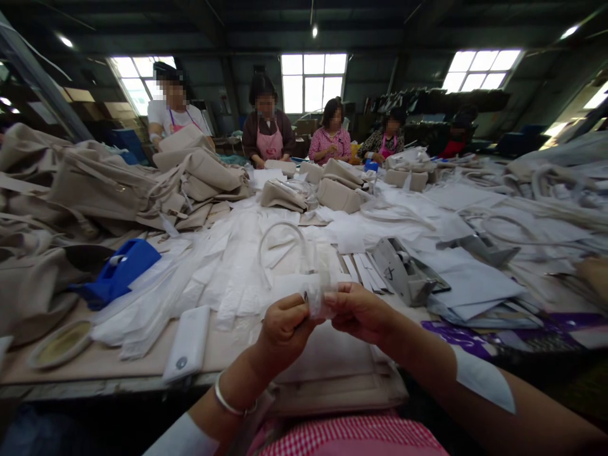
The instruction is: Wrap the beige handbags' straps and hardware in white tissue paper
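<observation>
Centrally in the head view, the left hand has its fingers curled shut on clear plastic, and the right hand pinches its other side. Just beyond the fingers, a pale strap loops up. Beneath them lies beige material; a grey tape holder sits right of them, a blue tape holder well left.
</observation>
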Demonstrator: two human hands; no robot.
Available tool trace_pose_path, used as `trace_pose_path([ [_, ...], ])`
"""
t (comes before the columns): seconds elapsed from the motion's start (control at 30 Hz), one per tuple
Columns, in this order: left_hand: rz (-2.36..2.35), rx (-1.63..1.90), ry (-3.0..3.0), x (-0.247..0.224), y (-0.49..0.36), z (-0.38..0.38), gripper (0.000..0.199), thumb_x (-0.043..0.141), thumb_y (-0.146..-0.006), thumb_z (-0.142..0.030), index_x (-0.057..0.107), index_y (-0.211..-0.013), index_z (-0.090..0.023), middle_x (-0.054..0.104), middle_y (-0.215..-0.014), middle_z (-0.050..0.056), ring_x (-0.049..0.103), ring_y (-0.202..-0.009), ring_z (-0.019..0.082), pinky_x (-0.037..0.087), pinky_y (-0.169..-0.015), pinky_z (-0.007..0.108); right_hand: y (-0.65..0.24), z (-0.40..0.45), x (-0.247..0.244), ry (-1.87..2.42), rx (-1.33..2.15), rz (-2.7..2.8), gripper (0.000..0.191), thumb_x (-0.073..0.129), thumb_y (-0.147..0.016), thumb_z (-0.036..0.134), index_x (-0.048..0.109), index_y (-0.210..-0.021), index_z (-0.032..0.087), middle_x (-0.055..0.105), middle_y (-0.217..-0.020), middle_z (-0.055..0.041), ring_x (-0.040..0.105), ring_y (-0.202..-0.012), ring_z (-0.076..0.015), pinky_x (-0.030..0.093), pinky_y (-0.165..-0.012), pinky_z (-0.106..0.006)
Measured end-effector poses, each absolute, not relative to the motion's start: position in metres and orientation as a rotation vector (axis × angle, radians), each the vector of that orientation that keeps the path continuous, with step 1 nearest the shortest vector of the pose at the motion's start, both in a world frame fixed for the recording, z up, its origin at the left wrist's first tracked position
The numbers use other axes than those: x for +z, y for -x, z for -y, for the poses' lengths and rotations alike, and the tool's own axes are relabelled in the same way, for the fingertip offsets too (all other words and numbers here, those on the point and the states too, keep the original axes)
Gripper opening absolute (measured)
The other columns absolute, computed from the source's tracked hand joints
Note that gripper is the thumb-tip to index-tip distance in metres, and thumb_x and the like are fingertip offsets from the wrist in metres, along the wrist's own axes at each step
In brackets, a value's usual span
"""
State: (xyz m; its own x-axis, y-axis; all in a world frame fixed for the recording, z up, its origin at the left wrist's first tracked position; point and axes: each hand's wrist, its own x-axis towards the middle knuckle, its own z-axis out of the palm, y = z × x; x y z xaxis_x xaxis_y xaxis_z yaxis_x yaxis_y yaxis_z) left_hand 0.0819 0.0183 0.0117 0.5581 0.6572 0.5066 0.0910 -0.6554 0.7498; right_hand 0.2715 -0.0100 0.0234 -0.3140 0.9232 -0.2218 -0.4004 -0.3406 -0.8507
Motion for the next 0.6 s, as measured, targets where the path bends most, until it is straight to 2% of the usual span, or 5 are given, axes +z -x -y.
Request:
trace_pose_path([
  [0.13,-0.669,0.921,-1.873,0.013,-0.080,-0.022,0.015,0.069,-0.082,-0.030,0.072,-0.079,-0.016,0.058,-0.073,0.003,0.052,-0.069,0.014,0.041,-0.064,0.026,-0.262,0.011,0.024,1.050,1.570,0.987,0.032,0.080,-0.068,0.040,0.061,-0.068,0.015,0.042,-0.051,0.0067,0.027,-0.044,-0.0050,0.020,-0.044,-0.022],
  [0.27,-0.743,0.784,-1.172,0.017,-0.087,-0.025,0.033,0.075,-0.074,-0.045,0.064,-0.071,-0.014,0.034,-0.054,-0.008,0.026,-0.049,0.005,0.020,-0.046,0.021,-0.258,0.016,0.024,1.197,0.699,1.748,0.022,0.063,-0.086,0.029,0.064,-0.068,0.016,0.056,-0.065,-0.0019,0.046,-0.061,-0.0121,0.035,-0.059,-0.027],
  [0.37,-0.754,0.830,-0.934,0.019,-0.095,-0.025,0.034,0.080,-0.069,-0.042,0.061,-0.068,-0.014,0.029,-0.053,-0.010,0.020,-0.047,0.004,0.015,-0.044,0.021,-0.257,0.019,0.022,1.205,0.220,2.031,0.025,0.049,-0.093,0.022,0.066,-0.077,0.015,0.059,-0.074,-0.0064,0.048,-0.069,-0.0154,0.036,-0.065,-0.030],
  [0.47,-0.833,0.919,-1.111,0.019,-0.096,-0.021,0.029,0.076,-0.073,-0.040,0.063,-0.067,-0.015,0.037,-0.053,-0.007,0.028,-0.049,0.006,0.022,-0.046,0.021,-0.264,0.018,0.023,1.195,0.406,2.007,0.023,0.053,-0.093,0.028,0.063,-0.076,0.015,0.057,-0.073,-0.0047,0.047,-0.068,-0.0148,0.036,-0.064,-0.029],
  [0.6,-0.816,1.083,-1.743,0.016,-0.089,-0.015,0.020,0.068,-0.083,-0.027,0.067,-0.066,-0.017,0.047,-0.063,-0.002,0.045,-0.061,0.010,0.036,-0.057,0.023,-0.278,0.011,0.026,1.038,1.438,1.424,0.041,0.062,-0.083,0.055,0.052,-0.068,0.018,0.033,-0.055,0.0070,0.025,-0.048,-0.0074,0.021,-0.045,-0.023],
])
